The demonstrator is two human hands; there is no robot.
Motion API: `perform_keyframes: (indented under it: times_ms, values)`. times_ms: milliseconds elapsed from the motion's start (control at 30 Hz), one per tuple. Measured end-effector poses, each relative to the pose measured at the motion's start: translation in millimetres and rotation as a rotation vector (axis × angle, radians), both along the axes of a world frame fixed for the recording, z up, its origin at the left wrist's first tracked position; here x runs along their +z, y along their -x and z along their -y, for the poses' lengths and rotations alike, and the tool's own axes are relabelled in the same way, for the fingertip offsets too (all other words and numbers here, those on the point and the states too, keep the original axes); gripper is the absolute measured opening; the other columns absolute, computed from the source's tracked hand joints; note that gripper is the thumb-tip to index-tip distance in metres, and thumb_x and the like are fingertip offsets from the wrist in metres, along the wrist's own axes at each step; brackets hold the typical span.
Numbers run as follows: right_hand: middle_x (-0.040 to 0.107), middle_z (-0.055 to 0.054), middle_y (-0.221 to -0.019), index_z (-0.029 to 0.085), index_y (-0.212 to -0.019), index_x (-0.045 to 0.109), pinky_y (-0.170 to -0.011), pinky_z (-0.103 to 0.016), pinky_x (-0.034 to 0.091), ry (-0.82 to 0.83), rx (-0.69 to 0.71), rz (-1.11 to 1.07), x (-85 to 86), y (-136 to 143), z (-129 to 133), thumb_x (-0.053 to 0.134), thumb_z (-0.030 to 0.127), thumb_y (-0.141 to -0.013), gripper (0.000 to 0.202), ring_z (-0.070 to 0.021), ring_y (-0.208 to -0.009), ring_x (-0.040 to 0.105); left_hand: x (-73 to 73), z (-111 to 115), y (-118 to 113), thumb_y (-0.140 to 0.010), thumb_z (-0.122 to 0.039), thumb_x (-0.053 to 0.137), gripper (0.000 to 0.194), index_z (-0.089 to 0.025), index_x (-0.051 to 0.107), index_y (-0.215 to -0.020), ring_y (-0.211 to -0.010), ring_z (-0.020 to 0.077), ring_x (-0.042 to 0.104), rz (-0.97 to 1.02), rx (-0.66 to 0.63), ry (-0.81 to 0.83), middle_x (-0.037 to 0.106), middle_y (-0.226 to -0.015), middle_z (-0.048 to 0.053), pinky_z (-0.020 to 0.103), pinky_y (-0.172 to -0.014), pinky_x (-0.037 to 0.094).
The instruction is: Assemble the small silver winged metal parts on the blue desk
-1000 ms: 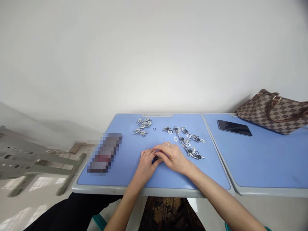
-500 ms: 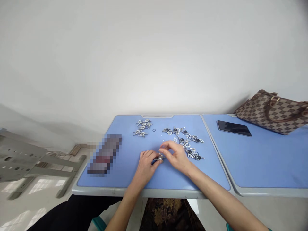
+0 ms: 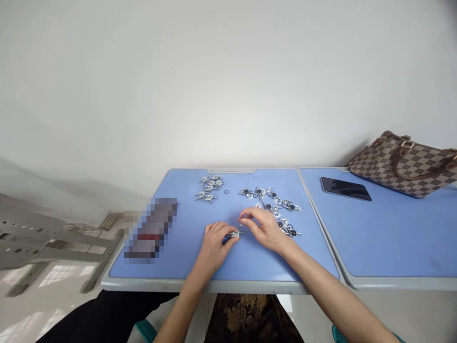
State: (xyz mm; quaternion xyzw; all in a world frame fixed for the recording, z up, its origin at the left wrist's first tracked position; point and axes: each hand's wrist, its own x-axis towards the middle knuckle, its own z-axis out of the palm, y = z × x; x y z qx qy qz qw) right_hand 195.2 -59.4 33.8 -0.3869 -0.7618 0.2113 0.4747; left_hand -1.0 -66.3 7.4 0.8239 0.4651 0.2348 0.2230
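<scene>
Near the middle of the blue table, my left hand [image 3: 215, 243] grips a small metal part [image 3: 235, 234] between thumb and fingers. Just above and to the right of it, my right hand [image 3: 263, 227] pinches a small, thin, clear-looking item [image 3: 241, 224] whose shape is hard to make out. Several silver metal parts [image 3: 211, 185] lie in a group at the back left, with a dark ring [image 3: 226, 192] beside them. To the right are several metal parts with round black pieces [image 3: 269, 206], mixed with flat plates and rings.
A blurred-out dark rectangular object [image 3: 153, 228] lies on the table's left side. On the adjoining right table [image 3: 392, 238] are a phone [image 3: 346, 188] and a checkered handbag [image 3: 403, 164]. A grey chair [image 3: 28, 233] stands at the left.
My right hand has lifted slightly away from the metal part, which shows more now. My left hand still holds that part. The whole view has shifted a little.
</scene>
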Motion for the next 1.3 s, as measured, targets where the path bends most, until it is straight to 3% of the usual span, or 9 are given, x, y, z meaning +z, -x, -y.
perform_keyframes:
  times_ms: [333,500,700,900,1033,1300]
  values:
    - [0.066,-0.004,-0.079,0.019,-0.101,0.061,-0.069,-0.029,0.048,-0.143,-0.003,0.150,1.8,5.4,-1.7,0.050,0.026,-0.098,0.013,-0.0166,-0.072,0.060,-1.4,0.3,0.6,-0.090,-0.026,0.061,0.006,-0.024,0.064,-0.095,-0.094,0.0210,0.061,-0.012,-0.010,-0.001,0.069,-0.096,0.001,0.038,-0.087,0.038]
    - [0.065,-0.005,-0.077,0.018,-0.095,0.063,-0.066,-0.027,0.046,-0.211,0.026,0.226,1.7,16.3,0.5,0.046,0.025,-0.100,0.019,-0.0157,-0.070,0.059,-5.3,0.1,-0.5,-0.090,-0.028,0.061,0.007,-0.021,0.064,-0.091,-0.091,0.0212,0.061,-0.005,0.024,-0.041,0.068,-0.095,0.003,0.039,-0.085,0.040]
    - [0.069,-0.006,-0.089,0.018,-0.121,0.058,-0.067,-0.027,0.049,-0.234,0.022,0.229,-3.2,13.8,1.9,0.043,0.021,-0.102,0.025,-0.0159,-0.075,0.063,-3.2,1.4,-0.5,-0.091,-0.026,0.060,0.006,-0.022,0.064,-0.093,-0.093,0.0217,0.061,-0.006,0.011,-0.024,0.068,-0.095,0.002,0.039,-0.086,0.040]
    - [0.069,-0.009,-0.102,0.020,-0.130,0.052,-0.074,-0.031,0.051,-0.169,0.121,0.235,2.0,8.3,2.5,0.041,0.015,-0.099,0.033,-0.0190,-0.087,0.062,0.1,2.1,-0.3,-0.089,-0.022,0.062,0.002,-0.021,0.063,-0.091,-0.093,0.0222,0.061,0.017,0.013,0.013,0.068,-0.094,0.002,0.040,-0.086,0.039]
    - [0.070,-0.006,-0.093,0.020,-0.118,0.058,-0.075,-0.029,0.050,-0.146,0.140,0.116,2.9,9.8,2.4,0.040,0.011,-0.099,0.028,-0.0168,-0.083,0.063,1.9,2.3,-0.2,-0.089,-0.020,0.062,0.004,-0.022,0.064,-0.092,-0.092,0.0216,0.061,0.019,0.014,0.039,0.068,-0.093,0.002,0.040,-0.087,0.038]
    - [0.066,-0.003,-0.076,0.019,-0.096,0.061,-0.067,-0.027,0.047,-0.128,0.005,0.113,-0.9,16.6,1.8,0.046,0.017,-0.098,0.015,-0.0155,-0.068,0.059,0.1,2.8,-0.1,-0.088,-0.019,0.063,0.002,-0.021,0.063,-0.089,-0.087,0.0214,0.061,-0.008,0.024,0.017,0.067,-0.088,0.001,0.040,-0.085,0.039]
